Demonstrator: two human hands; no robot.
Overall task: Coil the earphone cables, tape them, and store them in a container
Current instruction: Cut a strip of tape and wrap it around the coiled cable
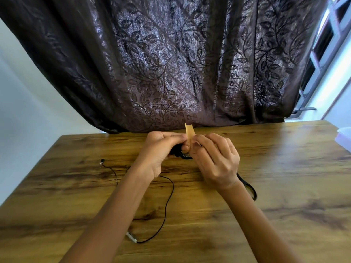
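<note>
A loose cable (171, 188) lies on the wooden table (284, 168) at the left. Its small earbud (102, 160) sits towards the far left edge and its plug (131, 236) lies near the front, beside the left forearm. Above the middle of the table, the left hand (161, 149) curls its fingers round a coil (183, 155) of black earphone cable and holds it just off the tabletop. A yellowish strip of tape (190, 132) stands upright from the coil between the two hands. The right hand (216, 160) pinches the strip's lower part between thumb and forefinger. A black loop (249, 187) lies on the table behind the right wrist, too hidden to identify. A pale plastic container (344, 136) sits at the table's far right edge. A dark leaf-patterned curtain (171, 63) hangs behind the table, with a window (326, 44) to its right.
</note>
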